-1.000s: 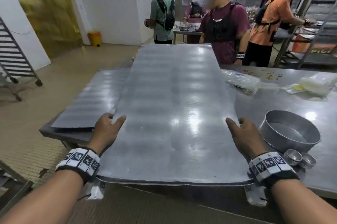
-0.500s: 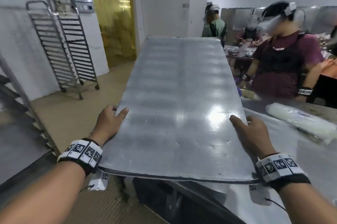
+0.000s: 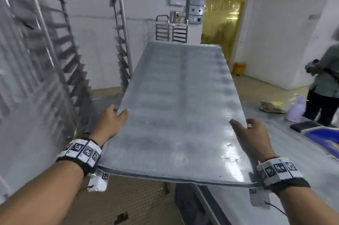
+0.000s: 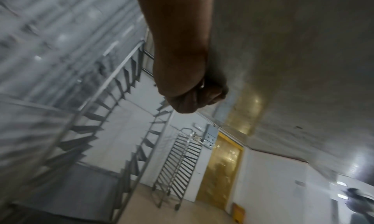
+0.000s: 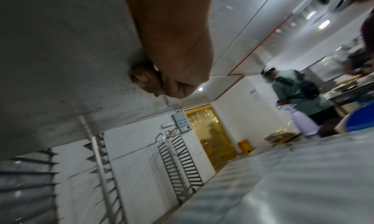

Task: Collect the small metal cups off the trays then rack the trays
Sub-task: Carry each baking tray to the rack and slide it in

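Note:
A long bare metal tray (image 3: pixel 176 107) is held level in the air in front of me, with no cups on it. My left hand (image 3: pixel 111 120) grips its left edge, thumb on top and fingers curled underneath (image 4: pixel 194 99). My right hand (image 3: pixel 251 135) grips the right edge the same way, fingers curled under the tray's underside (image 5: pixel 157 83). A tall steel tray rack (image 3: pixel 73 56) with angled runners stands to the left, close beside the tray's far left corner. No small metal cups are in view.
The steel table (image 3: pixel 302 179) lies under my right arm with a lilac jug (image 3: pixel 296 110) and a blue item (image 3: pixel 322 140). A person in green (image 3: pixel 326 85) stands at right. Two empty racks (image 3: pixel 171 29) and a yellow strip curtain (image 3: pixel 222 23) are at the back wall.
I have turned left with the tray in both hands, away from the table and the people. The tall rack has come into view at left, close to the tray.

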Motion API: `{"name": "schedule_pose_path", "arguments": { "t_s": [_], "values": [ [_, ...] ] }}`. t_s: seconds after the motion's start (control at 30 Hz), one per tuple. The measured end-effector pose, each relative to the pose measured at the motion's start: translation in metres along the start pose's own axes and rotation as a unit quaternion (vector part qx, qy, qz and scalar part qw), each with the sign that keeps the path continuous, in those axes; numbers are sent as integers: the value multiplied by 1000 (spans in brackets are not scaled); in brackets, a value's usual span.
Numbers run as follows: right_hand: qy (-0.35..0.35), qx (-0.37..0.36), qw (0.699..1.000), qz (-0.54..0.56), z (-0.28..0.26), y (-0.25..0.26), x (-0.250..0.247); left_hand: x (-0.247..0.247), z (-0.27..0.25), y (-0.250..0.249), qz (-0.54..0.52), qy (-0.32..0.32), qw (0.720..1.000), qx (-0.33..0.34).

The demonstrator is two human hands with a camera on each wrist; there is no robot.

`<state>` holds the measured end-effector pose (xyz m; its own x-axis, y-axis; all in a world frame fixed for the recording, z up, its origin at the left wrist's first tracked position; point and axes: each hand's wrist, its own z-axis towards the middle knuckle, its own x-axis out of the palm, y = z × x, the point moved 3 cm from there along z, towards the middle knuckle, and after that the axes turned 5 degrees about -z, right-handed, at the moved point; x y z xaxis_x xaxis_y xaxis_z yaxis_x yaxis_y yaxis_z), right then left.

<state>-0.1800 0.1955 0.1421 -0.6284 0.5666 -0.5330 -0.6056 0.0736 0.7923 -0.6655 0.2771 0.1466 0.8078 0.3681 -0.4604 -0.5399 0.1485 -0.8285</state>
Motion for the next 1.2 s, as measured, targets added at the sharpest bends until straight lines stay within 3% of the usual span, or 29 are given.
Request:
{"name": "schedule_pose_path", "arguments": {
  "t_s": [0.3,0.57,0.87,1.2],
  "values": [
    [162,-97,982,-2,-6,53,119,-121,-88,55,78,-129,983,-101],
    [236,-165,958,0,-30,111,209,-194,-118,125,88,-171,964,-183],
    [234,-176,956,-21,-29,155,295,-225,-47,188,111,-151,960,-206],
    [220,-151,963,-24,-2,188,356,-237,51,218,76,-114,971,-196]
  ]
}}
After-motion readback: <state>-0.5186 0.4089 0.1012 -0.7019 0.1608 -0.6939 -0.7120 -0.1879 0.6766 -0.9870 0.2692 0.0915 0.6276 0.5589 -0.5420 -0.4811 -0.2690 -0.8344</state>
